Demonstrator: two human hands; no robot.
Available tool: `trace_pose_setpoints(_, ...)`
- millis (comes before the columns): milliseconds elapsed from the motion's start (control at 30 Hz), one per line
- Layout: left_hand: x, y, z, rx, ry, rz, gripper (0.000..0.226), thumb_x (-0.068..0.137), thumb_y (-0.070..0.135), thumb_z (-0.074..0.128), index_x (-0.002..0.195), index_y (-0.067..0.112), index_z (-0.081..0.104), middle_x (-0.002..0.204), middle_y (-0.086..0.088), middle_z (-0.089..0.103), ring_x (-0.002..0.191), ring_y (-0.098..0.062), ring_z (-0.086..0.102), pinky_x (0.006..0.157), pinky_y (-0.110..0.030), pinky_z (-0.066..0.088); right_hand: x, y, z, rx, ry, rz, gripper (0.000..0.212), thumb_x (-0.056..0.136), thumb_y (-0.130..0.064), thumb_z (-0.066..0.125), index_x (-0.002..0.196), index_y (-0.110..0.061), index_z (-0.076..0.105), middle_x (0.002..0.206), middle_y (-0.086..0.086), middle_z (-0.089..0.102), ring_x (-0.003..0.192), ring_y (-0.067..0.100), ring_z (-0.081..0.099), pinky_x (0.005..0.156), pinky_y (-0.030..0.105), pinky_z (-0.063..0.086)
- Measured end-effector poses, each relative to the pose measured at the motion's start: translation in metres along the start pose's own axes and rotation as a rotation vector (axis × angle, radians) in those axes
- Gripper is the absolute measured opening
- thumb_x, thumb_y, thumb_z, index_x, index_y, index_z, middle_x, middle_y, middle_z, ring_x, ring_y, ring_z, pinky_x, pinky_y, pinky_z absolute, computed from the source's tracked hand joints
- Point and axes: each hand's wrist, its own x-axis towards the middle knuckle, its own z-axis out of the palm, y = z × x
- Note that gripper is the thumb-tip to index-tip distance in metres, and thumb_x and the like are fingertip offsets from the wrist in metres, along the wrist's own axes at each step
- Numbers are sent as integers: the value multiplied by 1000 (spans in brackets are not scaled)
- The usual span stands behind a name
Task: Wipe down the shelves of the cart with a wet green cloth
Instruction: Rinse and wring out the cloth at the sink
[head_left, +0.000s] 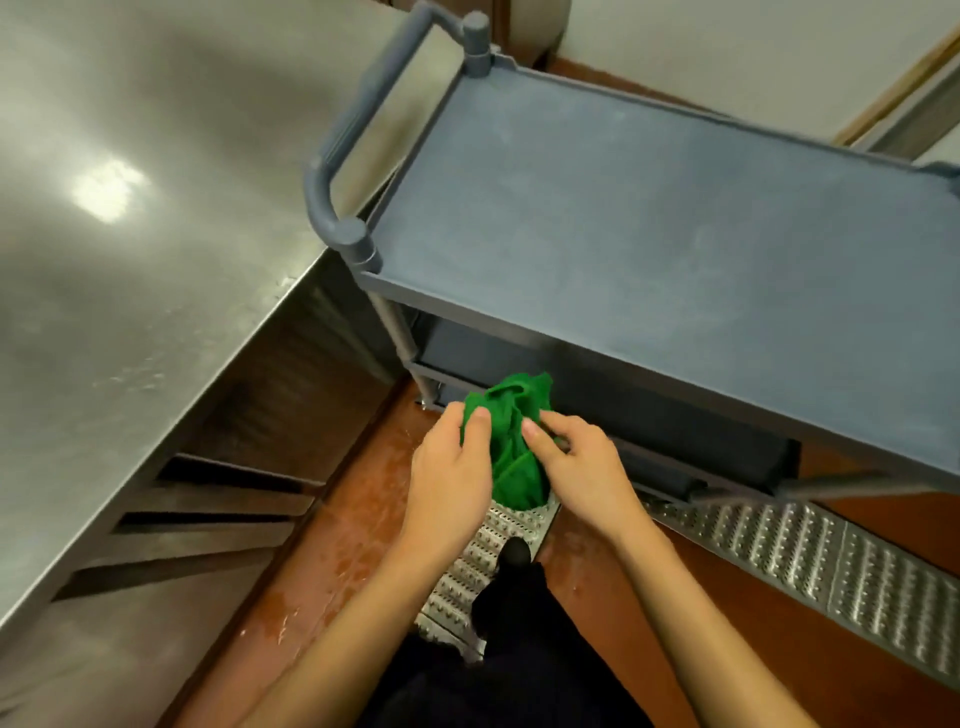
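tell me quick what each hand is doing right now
Left hand: gripping the green cloth.
Right hand: pinching the same green cloth.

The left hand (452, 467) and right hand (576, 467) are bare, with thumbnails trimmed short and plain. The left forearm (363, 623) and right forearm (691, 623) are uncovered right down to the lower edge of the view. Between them shows black clothing: a loose, creased trouser leg (519, 618) and, beyond its end, the rounded toe of a black shoe (515, 553). More dark fabric (457, 696) fills the bottom middle.
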Motion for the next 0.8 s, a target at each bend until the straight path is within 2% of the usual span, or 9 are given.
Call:
trace_pose_setpoints(167,-5,-8,-63,-101,102,-41,31,103,24,44,81,8,58,79,-8,62,73,-9,55,73,-30,43,-10,-10,49,118,-202,-16,24,100,-30,52,120,-27,64,112,0,67,104,14,64,94,38,50)
trace_pose_setpoints(233,-17,-16,-89,-161,122,-52,33,103,26,43,85,3,58,84,-15,63,75,-17,57,75,-37,45,-22,-14,70,192,-297,-3,38,97,-33,57,134,-33,53,129,-8,62,117,8,60,103,39,48)
trace_pose_setpoints(333,-42,-28,-132,-187,146,-54,35,103,30,44,79,5,54,73,-2,56,69,-11,52,71,-34,42,-42,-23,102,159,-383,36,78,78,-33,72,147,-38,35,148,-7,45,135,11,44,113,44,39)
trace_pose_setpoints(400,-63,-36,-163,-203,181,-48,35,102,30,45,78,6,54,72,1,54,67,-7,51,68,-29,40,-56,-32,126,119,-427,-20,95,68,-32,75,150,-40,28,153,-9,35,139,6,37,115,39,36)
trace_pose_setpoints(500,-94,-42,-213,-291,237,-3,32,102,29,47,78,13,60,70,5,60,66,-4,56,65,-15,43,-77,-52,163,52,-496,-192,109,63,-36,84,151,-46,20,155,-21,26,140,-8,25,113,16,29)
trace_pose_setpoints(567,-116,-47,-242,-347,247,10,31,97,36,48,87,13,66,84,-2,70,81,-14,66,78,-23,48,-90,-70,191,4,-506,-293,120,56,-49,92,151,-47,18,151,-27,28,140,-9,26,108,10,29)
trace_pose_setpoints(633,-137,-55,-267,-386,260,5,39,89,42,48,97,9,67,98,-15,70,96,-28,66,88,-40,51,-103,-91,221,20,-504,-327,128,47,-54,95,151,-38,22,149,-16,39,139,4,37,110,30,40)
trace_pose_setpoints(700,-157,-65,-289,-446,286,-14,39,86,42,50,95,9,68,99,-20,69,99,-34,64,95,-53,49,-114,-110,252,89,-475,-354,115,44,-47,98,140,-31,38,130,-3,58,123,17,57,101,45,49)
trace_pose_setpoints(800,-184,-82,-323,-514,325,11,27,88,40,50,88,28,74,95,-3,75,96,-18,70,97,-46,51,-132,-135,293,73,-420,-321,80,56,-34,94,123,-33,51,104,-3,71,96,20,69,86,39,55)
